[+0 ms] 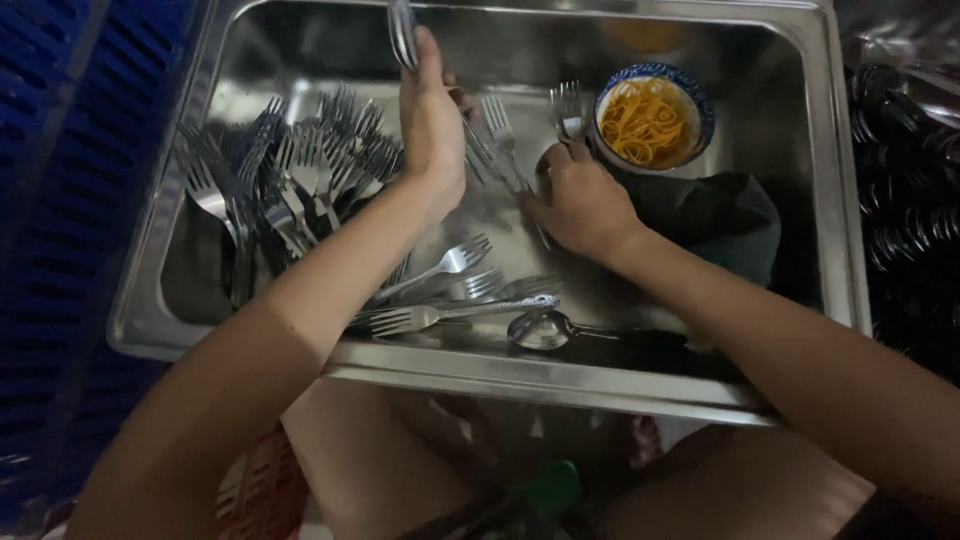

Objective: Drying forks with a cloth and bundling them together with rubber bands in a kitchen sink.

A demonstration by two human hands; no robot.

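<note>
Big rectangular stainless steel tray point(835, 200) fills the view, and we work inside it over our lap, with a blue slatted plastic crate point(60, 200) along the left edge and a stack of dark glossy items point(905, 190) at the right, too dim to identify. Inside the tray, a dense heap of shiny metal forks point(300, 185) sits at the left, tines mostly up and away; a dark cloth point(720, 215) lies at the right, just below a small blue-rimmed bowl of orange rubber bands point(652, 120). A few loose metal forks point(450, 290) and one metal spoon point(545, 328) lie near the front wall. Our left hand point(432, 125) is closed around a bundle of fork handles point(403, 32), held upright above the tray floor. Our right hand point(580, 200) rests palm down, fingers curled on single forks point(505, 140) lying just beside the bowl; we cannot tell if it actually grips one. To do this well, we judge: keep the left fist tight so handles stay aligned, lift one fork at a time by its handle, tines all facing one way.
</note>
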